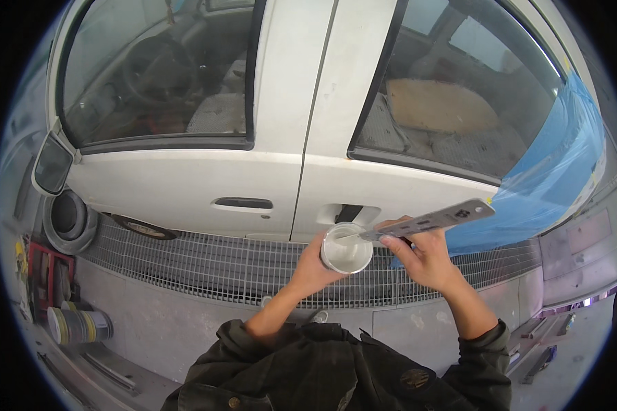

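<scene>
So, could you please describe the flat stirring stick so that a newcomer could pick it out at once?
Start at the white car and find its rear door handle. Just below it the left hand holds a round cup of white paint. The stick is the long grey metal strip with holes that the right hand dips into that cup.

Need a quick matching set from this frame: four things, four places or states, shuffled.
Things:
1. round white cup of white paint
2. flat grey metal stirring ruler
3. blue plastic masking film
4. striped paint can

Places or states:
A. lying on the floor at lower left
B. in the left hand
C. covering the white car's rear
D. in the right hand, tip in the cup

Pairs: 1-B, 2-D, 3-C, 4-A
</scene>
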The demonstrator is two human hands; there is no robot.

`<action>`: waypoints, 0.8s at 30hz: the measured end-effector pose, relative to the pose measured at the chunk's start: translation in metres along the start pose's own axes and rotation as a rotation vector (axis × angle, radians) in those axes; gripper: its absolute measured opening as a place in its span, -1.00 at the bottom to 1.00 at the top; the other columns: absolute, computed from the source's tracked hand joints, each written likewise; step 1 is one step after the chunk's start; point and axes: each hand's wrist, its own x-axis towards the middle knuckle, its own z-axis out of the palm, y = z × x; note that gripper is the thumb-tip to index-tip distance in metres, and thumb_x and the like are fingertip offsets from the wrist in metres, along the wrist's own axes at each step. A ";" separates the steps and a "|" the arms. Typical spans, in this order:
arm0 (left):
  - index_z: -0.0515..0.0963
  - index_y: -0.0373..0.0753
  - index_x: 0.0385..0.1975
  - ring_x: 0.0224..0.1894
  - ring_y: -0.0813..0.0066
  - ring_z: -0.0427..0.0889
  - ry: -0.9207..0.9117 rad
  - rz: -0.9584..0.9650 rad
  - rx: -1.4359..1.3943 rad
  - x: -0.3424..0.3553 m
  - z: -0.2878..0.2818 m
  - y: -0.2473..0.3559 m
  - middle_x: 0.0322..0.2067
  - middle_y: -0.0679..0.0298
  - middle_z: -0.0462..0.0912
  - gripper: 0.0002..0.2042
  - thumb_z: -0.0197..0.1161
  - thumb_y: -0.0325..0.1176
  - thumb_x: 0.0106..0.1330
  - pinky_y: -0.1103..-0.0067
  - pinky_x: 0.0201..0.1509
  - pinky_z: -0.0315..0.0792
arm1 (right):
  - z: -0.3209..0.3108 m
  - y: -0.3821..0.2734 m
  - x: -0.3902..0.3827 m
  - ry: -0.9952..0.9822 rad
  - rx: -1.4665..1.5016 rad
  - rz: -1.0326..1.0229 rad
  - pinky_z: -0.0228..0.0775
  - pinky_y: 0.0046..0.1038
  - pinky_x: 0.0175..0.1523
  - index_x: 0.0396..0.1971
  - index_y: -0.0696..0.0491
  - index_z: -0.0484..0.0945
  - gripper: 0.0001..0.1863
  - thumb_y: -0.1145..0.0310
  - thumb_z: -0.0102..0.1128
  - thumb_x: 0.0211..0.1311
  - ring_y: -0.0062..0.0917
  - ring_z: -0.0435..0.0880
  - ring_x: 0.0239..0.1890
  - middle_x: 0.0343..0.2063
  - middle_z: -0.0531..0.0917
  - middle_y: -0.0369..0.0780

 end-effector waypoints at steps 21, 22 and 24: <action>0.38 -0.21 0.23 0.17 0.34 0.56 -0.012 0.047 -0.044 0.007 -0.019 -0.012 0.12 0.19 0.58 -0.17 0.66 -0.40 -0.14 0.40 0.28 0.41 | 0.024 -0.006 0.005 0.019 -0.038 0.009 0.49 -0.45 -0.31 -0.13 0.15 0.70 -0.81 0.45 0.29 0.30 -0.43 0.68 -0.44 -0.30 0.73 -0.14; 0.38 -0.21 0.23 0.17 0.34 0.56 -0.013 0.058 -0.047 0.009 -0.019 -0.011 0.11 0.19 0.58 -0.17 0.66 -0.40 -0.14 0.40 0.28 0.41 | 0.026 -0.004 0.003 0.012 -0.054 -0.012 0.50 -0.49 -0.30 -0.16 0.17 0.70 -0.82 0.47 0.31 0.27 -0.44 0.69 -0.43 -0.28 0.75 -0.12; 0.39 -0.21 0.23 0.17 0.35 0.56 -0.003 0.009 -0.026 0.013 -0.018 -0.012 0.10 0.19 0.58 -0.18 0.66 -0.41 -0.14 0.41 0.27 0.42 | 0.027 -0.011 0.002 -0.014 -0.018 0.034 0.50 -0.49 -0.29 -0.17 0.16 0.71 -0.83 0.48 0.33 0.25 -0.43 0.70 -0.41 -0.30 0.75 -0.13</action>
